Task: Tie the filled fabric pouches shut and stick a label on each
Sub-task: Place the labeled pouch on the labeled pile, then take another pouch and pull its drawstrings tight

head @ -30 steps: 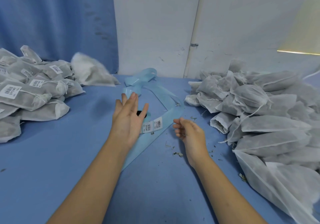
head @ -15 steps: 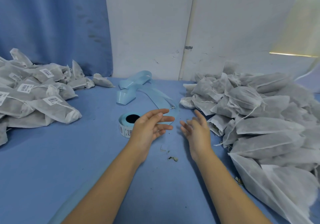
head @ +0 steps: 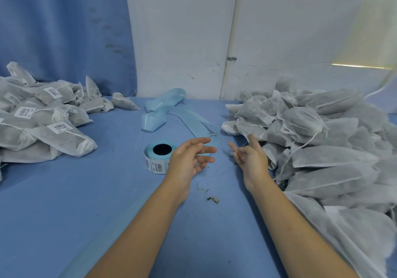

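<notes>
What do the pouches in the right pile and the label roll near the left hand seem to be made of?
Pouches: likely thin non-woven fabric, matte grey-white; the dark filling shows faintly through. Label roll: probably matte white paper labels with printed barcodes on a smooth pale-blue backing, which has a slight sheen.

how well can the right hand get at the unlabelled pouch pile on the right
Probably yes: the right hand is open and empty, its fingers right beside the nearest pouches of the unlabelled pouch pile, and nothing lies between them.
</notes>
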A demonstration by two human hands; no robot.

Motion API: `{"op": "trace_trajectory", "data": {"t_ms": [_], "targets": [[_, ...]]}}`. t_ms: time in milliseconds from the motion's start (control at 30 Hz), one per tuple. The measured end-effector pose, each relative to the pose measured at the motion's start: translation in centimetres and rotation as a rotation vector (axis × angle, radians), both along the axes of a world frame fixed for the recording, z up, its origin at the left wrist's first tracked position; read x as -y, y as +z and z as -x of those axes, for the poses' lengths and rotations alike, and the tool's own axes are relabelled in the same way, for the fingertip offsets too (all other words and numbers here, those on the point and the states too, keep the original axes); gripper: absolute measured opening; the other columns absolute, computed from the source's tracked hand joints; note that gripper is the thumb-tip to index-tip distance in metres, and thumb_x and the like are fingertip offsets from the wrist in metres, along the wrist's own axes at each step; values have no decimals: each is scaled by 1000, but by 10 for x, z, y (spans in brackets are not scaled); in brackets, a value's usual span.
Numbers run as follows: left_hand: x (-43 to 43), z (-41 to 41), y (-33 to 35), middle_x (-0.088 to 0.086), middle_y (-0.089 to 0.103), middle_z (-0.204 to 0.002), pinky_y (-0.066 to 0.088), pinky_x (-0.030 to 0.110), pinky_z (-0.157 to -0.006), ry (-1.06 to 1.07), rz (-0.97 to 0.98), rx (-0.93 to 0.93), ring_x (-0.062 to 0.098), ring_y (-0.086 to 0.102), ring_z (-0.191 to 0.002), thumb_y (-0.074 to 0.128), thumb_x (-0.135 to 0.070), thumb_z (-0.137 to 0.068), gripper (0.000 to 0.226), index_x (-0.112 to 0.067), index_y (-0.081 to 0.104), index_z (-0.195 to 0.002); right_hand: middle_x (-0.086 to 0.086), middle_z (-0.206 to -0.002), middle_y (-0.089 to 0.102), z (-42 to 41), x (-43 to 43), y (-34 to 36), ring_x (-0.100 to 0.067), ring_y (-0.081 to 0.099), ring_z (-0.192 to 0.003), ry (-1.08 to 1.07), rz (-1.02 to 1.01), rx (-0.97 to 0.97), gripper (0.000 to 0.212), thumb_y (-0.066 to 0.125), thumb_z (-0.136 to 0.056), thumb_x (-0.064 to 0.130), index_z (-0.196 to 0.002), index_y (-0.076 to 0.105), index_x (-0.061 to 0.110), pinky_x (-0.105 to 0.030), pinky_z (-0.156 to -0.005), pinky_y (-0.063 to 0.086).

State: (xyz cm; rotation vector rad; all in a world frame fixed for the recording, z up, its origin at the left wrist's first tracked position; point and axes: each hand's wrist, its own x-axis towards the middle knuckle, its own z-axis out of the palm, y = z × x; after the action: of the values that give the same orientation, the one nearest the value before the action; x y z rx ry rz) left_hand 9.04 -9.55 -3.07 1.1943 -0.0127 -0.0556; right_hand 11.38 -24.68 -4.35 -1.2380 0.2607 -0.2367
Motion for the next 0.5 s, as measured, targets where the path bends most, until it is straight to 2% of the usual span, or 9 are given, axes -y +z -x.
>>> {"op": "trace_trajectory", "data": {"t_ms": [100,200,333,400,500], "targets": [[3,1,-5,-1,74,-77,48,21,-65,0,-19,-26,10,65,-61,46,-7,-96,23,-16,67,-96,11,-152,32,8,-10,1,-10,68,-101,65,18,30,65,35,-93,-9,-151,28,18,-17,-77,51],[4,3,-9,0,74,-78,51,20,-63,28,-49,-21,11,67,-64,45,-3,-95,24,-14,66,-93,13,-147,39,19,-21,7,-10,70,-97,81,-28,93,60,35,-93,-9,-147,35,17,-16,-78,52],[4,3,-10,2,72,-92,55,19,-61,116,-45,16,9,69,-73,46,-8,-98,17,-10,63,-100,18,-125,60,35,-37,14,-16,73,-89,88,-48,147,46,37,-91,-7,-114,63,23,-14,-65,52],[4,2,-9,1,70,-100,57,22,-63,139,-24,13,8,70,-79,50,-18,-98,16,-10,61,-107,13,-111,71,40,-43,13,-18,73,-80,107,-15,145,42,39,-89,-6,-105,70,18,-14,-60,49],[2,3,-9,4,70,-102,57,25,-63,112,23,-13,15,72,-85,53,-30,-97,27,-6,59,-109,4,-89,76,46,-48,7,-16,72,-68,168,66,135,41,38,-86,-7,-98,73,10,-13,-57,48]]}}
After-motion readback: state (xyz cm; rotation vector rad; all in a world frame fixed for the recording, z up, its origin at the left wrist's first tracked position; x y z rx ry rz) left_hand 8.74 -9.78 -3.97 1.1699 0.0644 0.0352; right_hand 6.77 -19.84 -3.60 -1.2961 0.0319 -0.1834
